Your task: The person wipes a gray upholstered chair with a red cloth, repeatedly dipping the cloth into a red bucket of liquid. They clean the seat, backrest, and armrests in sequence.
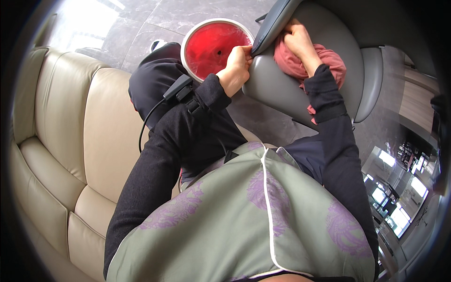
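My left hand (236,68) is at the lower edge of the dark armrest (269,30) of a grey leather-like chair (267,77), its fingers curled against it and partly hidden. My right hand (297,40) reaches to the gap between that armrest and the seat. A bunched pink cloth (329,63) lies on the seat under my right wrist, and my fingers press part of it in at the gap. The fingertips are out of sight. Just left of my left hand stands a round red basin (208,46) with a pale rim and a shiny inside.
A beige leather sofa (105,134) runs along the left side. Grey tiles (151,21) cover the floor. A black device with a cable (178,88) is strapped to my left forearm. My knee (155,77) is close to the basin.
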{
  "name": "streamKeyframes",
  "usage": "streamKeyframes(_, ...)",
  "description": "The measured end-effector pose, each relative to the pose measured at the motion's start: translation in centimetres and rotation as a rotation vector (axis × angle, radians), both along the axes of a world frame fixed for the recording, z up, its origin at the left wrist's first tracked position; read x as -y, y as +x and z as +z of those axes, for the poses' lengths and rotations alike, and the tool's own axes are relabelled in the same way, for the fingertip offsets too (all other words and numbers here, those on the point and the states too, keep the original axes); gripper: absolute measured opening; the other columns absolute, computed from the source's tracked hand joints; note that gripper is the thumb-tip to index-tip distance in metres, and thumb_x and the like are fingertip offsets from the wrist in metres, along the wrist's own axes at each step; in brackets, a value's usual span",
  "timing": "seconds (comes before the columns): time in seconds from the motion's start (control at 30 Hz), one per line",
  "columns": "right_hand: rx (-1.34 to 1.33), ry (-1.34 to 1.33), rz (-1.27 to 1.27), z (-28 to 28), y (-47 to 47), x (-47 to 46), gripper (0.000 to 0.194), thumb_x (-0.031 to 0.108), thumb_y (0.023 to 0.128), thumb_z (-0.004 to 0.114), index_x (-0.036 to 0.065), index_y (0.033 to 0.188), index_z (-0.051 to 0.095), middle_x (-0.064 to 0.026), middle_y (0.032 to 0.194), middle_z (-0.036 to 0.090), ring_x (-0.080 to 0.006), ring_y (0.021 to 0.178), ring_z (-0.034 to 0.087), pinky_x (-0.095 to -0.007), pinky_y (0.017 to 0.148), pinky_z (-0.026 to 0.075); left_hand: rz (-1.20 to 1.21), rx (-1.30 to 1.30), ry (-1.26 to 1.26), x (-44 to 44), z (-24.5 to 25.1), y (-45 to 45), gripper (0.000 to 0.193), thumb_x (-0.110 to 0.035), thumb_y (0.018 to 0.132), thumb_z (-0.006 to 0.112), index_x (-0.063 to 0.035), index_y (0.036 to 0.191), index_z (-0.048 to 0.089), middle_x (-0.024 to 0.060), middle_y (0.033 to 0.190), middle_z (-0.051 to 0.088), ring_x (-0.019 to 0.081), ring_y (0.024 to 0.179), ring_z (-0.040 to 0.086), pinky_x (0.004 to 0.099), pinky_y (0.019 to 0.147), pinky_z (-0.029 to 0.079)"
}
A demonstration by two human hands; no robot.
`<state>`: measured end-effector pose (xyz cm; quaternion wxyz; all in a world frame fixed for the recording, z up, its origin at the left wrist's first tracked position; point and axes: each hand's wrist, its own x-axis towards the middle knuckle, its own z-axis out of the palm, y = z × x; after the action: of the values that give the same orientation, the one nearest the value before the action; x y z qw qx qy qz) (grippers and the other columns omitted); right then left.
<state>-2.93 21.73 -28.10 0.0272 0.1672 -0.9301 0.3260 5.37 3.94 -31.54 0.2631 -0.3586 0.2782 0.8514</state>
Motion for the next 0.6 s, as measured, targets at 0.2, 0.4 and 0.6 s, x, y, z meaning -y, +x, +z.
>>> streamKeyframes(0.2,-0.068,0.127,-0.021,1.5,6.4,2.6,0.031,-0.003,0.072,0.047,-0.001,0.094,0.07,-0.0165,0.098,0.061,-0.0357,0.095,0.055,-0.0377,0.09,0.044,-0.004,-0.02,0.01,0.0,-0.4,-0.1,0.024,-0.019,0.089,0.046,-0.0019,0.093,0.063,0.0122,0.093,0.066,0.0233,0.087,0.06,0.0362,0.086,0.046)
streamKeyframes(0.4,-0.152,0.122,-0.032,2.0,8.8,4.0,0.024,0.001,0.072,0.053,0.0,0.088,0.071,-0.0138,0.089,0.058,-0.0322,0.086,0.053,-0.0412,0.082,0.045,0.002,-0.031,0.016,0.0,-0.4,0.0,0.024,-0.018,0.09,0.046,-0.0012,0.093,0.063,0.0118,0.092,0.065,0.0232,0.086,0.06,0.0348,0.087,0.046)
streamKeyframes(0.6,-0.134,0.116,-0.022,2.5,10.0,4.7,0.018,-0.002,0.073,0.054,0.0,0.085,0.068,-0.0137,0.086,0.055,-0.0314,0.084,0.051,-0.0411,0.078,0.044,-0.011,-0.05,0.0,0.2,0.1,0.0,0.023,-0.017,0.09,0.047,-0.0008,0.092,0.063,0.0101,0.089,0.065,0.0209,0.083,0.059,0.0327,0.082,0.046)
